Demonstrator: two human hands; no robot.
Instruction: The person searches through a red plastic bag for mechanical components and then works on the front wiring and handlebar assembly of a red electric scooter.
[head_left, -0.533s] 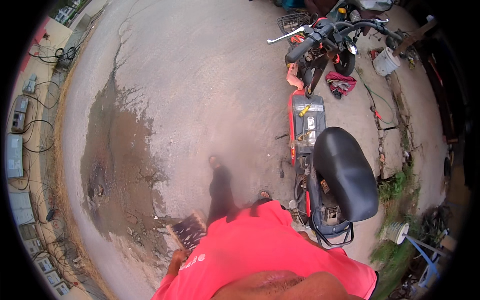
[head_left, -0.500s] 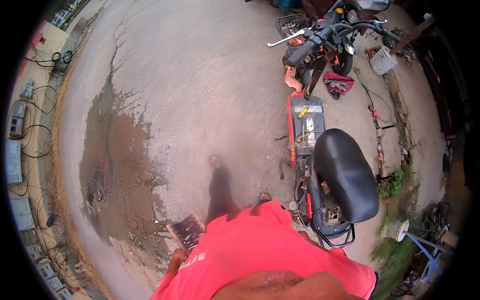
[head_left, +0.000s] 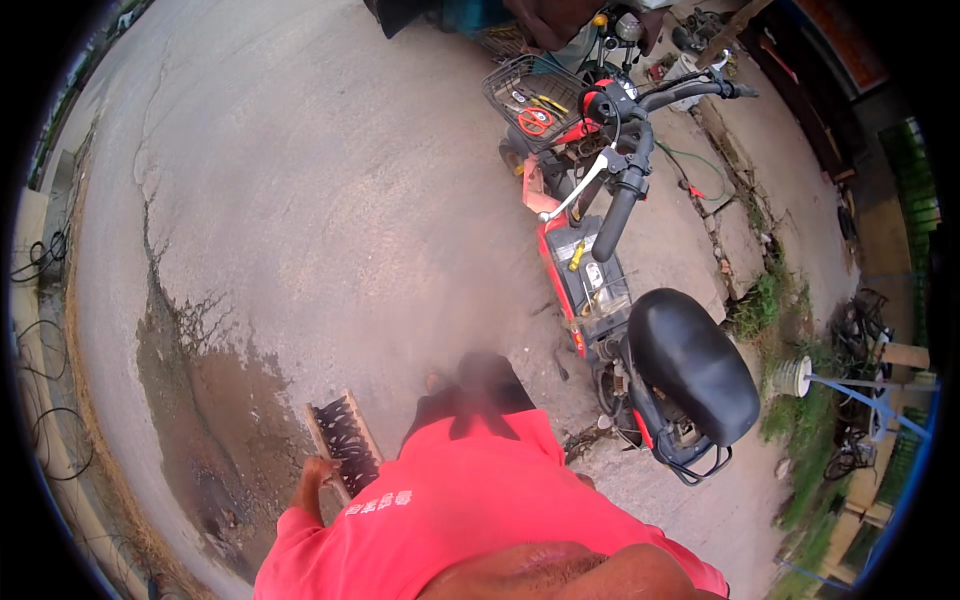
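My left hand (head_left: 318, 472) is closed on the near side of a shallow wooden-sided tray (head_left: 314, 432) at my left hip. Dark, curved pieces fill the tray, too small to name. A sliver of skin shows at the right edge of my red shirt (head_left: 470, 470), and the fingers of my right hand are hidden behind the cloth. Ahead to the right stands a red electric scooter with a black seat (head_left: 692, 365). On its footboard lies a yellow-handled tool (head_left: 577, 256). Its front basket (head_left: 497, 92) holds orange-handled scissors (head_left: 535, 121) and other tools.
A wet, muddy patch (head_left: 235, 395) spreads over the road on my left. Cables (head_left: 40, 255) run along the left kerb. At right are a white bucket (head_left: 792, 377), weeds (head_left: 757, 307) and a green cable (head_left: 715, 165). Another person's arm (head_left: 560, 20) shows beyond the basket.
The view has swung right and forward, and the scooter's handlebar has come closer. The tray has moved out from beside my shirt, still in my left hand.
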